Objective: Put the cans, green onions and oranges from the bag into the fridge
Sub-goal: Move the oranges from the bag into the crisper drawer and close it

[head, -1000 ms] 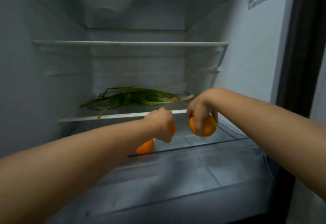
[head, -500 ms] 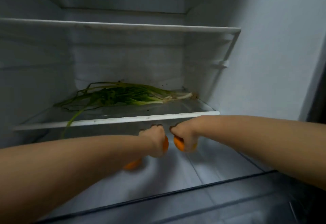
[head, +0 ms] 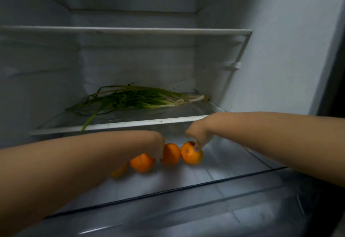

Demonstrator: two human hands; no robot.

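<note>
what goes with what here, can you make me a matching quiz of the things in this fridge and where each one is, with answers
Things:
1. green onions
2. right-most orange
3. middle orange
4. upper shelf

Places or states:
A. partly hidden behind the left hand
B. bare along its white front edge, above the greens
C. lying on the glass shelf, roots to the right
D. touched on top by the right hand

Pairs: 1-C, 2-D, 3-A, 4-B

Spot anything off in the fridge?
Minor only: one blade of the green onions droops over the shelf front edge, and dark specks dot that shelf. The oranges sit in a row below; nothing spilled or damaged.
</note>
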